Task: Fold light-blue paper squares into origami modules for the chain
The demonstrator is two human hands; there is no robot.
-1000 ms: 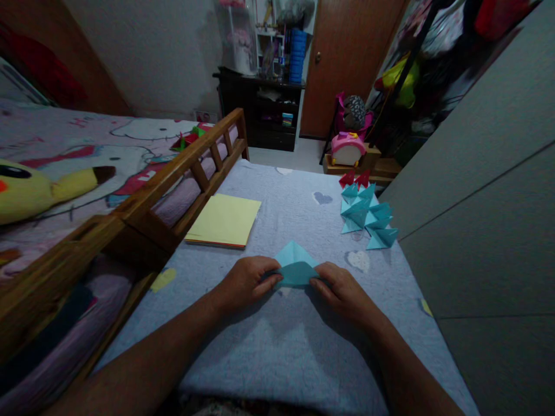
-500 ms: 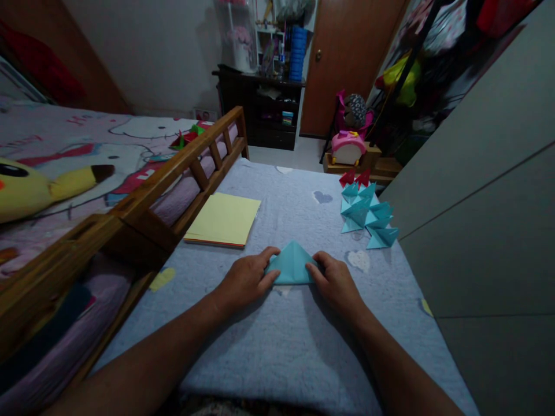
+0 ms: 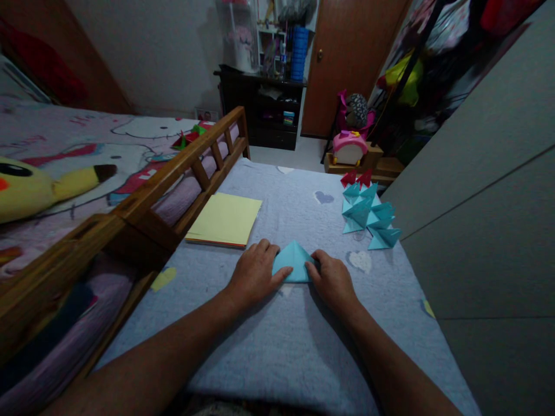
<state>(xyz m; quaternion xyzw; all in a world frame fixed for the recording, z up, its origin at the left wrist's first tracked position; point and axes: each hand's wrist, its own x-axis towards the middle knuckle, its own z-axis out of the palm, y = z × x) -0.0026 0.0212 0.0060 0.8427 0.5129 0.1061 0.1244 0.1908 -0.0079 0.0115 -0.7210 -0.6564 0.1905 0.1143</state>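
Observation:
A light blue sheet of origami paper, folded into a triangle with its point away from me, lies on the blue cloth. My left hand grips its left corner, the thumb lying across the lower front and the fingers curled at the side. At the right corner, my right hand pinches the paper between thumb and fingers. Both hands hide the side corners. To the left is a stack of square paper with yellow on top. Several folded blue paper pieces stand on the right, with red folded pieces behind them.
A wooden bed rail runs along the left side, with a yellow plush toy beyond it. A pale cabinet panel borders the right. Past the far edge are a dark cabinet and a pink toy case.
My left thumb has slid inward over the paper's lower front, and the left hand has turned over its left corner. The right hand stays nearly in place.

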